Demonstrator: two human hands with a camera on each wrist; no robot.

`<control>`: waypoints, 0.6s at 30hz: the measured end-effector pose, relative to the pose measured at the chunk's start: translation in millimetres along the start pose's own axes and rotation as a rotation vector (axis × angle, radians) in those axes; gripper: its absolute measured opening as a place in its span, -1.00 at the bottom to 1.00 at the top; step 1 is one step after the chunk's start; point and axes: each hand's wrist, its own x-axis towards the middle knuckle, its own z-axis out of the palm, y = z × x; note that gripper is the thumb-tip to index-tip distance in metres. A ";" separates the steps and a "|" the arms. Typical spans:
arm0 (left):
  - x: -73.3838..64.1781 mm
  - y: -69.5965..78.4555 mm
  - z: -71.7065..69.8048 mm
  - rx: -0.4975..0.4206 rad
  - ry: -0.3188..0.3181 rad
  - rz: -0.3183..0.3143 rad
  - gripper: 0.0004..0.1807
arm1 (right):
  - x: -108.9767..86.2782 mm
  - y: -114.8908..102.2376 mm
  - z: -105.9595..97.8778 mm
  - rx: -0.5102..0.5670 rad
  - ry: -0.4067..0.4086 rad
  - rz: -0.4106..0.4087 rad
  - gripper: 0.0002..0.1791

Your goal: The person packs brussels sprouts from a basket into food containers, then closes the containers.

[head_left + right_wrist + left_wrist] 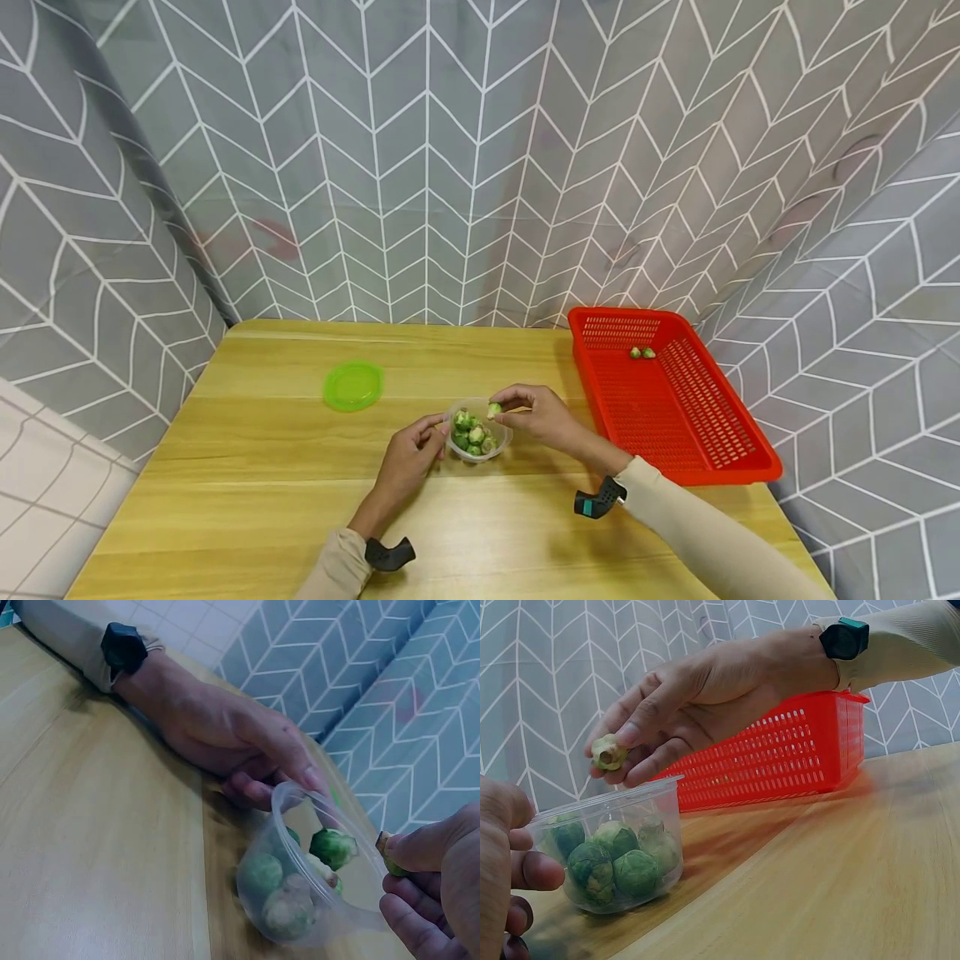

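A clear plastic container (455, 454) holding several Brussels sprouts (636, 872) stands on the table, tilted in the right wrist view. My left hand (408, 457) pinches its rim at the left side, index finger over the edge and the other fingers curled outside, as the right wrist view shows. Just above the opposite side of the rim, my right hand (542, 417) holds one Brussels sprout (610, 752) between thumb and fingers, its cut stem end facing the left wrist camera. More sprouts lie piled inside, seen through the wall.
A red plastic basket (678, 482) with slotted walls stands at the right of the wooden table (285, 517); two sprouts (642, 352) lie at its far end. A green lid (353, 386) rests flat at the back left. Patterned grey curtains (450, 167) hang behind and beside the table.
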 end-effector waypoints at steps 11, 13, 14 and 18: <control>0.8 1.3 -0.1 0.020 -0.002 -0.007 -0.68 | 5.0 -6.3 26.6 -0.020 -0.122 -0.075 -0.73; 0.7 2.1 0.0 0.024 -0.002 -0.015 -0.69 | 5.1 -7.2 30.1 -0.041 -0.150 -0.088 -0.73; 0.8 2.3 0.1 0.026 -0.001 -0.019 -0.70 | 5.0 -8.2 31.3 -0.052 -0.162 -0.092 -0.73; 0.5 3.3 0.5 0.027 0.006 -0.041 -0.73 | 4.2 -11.3 33.6 -0.101 -0.192 -0.092 -0.71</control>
